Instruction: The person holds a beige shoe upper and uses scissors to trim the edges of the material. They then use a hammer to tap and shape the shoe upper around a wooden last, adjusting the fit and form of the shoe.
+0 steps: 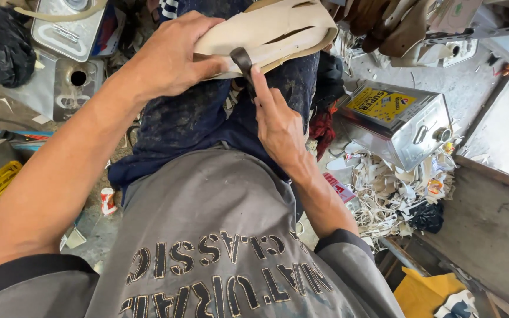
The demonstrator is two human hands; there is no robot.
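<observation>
Gripping beige slotted shoe upper (266, 32) w/ left hand (169, 56); right hand (275, 121) pinching black tool (244, 63).

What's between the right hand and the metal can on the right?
In the head view, between the right hand and the metal can lie dark and red cloth.

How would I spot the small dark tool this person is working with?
Start at the person's lap, covered by dark blue trousers. There the left hand presses down a cream, slotted shoe upper. The dark tool sits at that piece's near edge, pinched in the right hand: it is the only black, narrow thing against the pale material.
</observation>
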